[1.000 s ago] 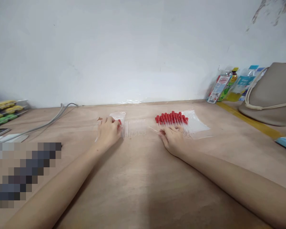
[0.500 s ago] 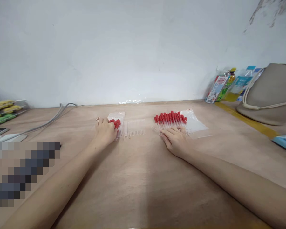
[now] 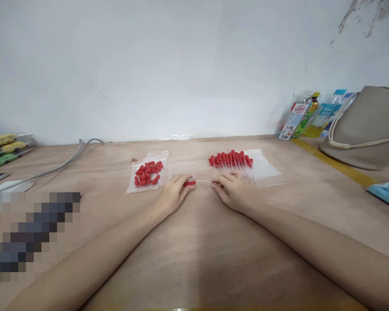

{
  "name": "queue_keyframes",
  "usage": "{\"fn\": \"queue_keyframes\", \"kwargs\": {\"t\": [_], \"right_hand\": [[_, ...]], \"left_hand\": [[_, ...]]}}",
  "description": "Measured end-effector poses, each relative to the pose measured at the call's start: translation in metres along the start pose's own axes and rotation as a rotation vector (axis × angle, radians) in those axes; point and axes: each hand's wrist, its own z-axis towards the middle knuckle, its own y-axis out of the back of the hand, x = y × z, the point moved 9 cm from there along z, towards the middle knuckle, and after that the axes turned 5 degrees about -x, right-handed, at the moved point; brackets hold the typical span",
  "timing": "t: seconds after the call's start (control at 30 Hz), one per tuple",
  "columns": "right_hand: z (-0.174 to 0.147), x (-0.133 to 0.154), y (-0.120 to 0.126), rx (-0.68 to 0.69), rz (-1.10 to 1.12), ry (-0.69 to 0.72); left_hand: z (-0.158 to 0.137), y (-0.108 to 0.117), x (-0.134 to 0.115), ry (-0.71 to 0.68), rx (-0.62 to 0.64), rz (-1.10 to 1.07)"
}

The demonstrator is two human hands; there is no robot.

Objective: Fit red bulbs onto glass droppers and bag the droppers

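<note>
While the left hand [image 3: 173,192] pinched a red cap [image 3: 189,183], the right hand [image 3: 230,190] pinched a clear tube [image 3: 204,182], maybe so their ends faced; both were right of the red pile [image 3: 145,176].

Bright, diffuse light washes the wall [image 3: 181,69], while a soft shadow darkens the tabletop [image 3: 168,259] from mid-surface to its near edge and glare flecks the clear film [image 3: 175,138] along the far edge. Wide-angle distortion tilts the bottles [image 3: 324,113] near the far right corner. Coarse pixelation masks 1 patch [image 3: 45,231] by the left edge, and the clear tube [image 3: 205,182] looks faint.
</note>
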Motion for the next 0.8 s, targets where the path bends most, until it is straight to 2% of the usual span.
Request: {"fn": "queue_keyframes", "kwargs": {"t": [0.33,0.6,0.8], "right_hand": [[-0.001,0.001,-0.009,0.053,0.050,0.046],[0.003,0.005,-0.011,0.098,0.107,0.129],[0.008,0.004,-0.012,0.155,0.067,0.164]], "left_hand": [[0.002,0.006,-0.012,-0.047,-0.016,-0.150],[-0.002,0.003,-0.009,-0.037,0.048,-0.281],[-0.003,-0.001,-0.015,-0.074,0.120,-0.266]]}}
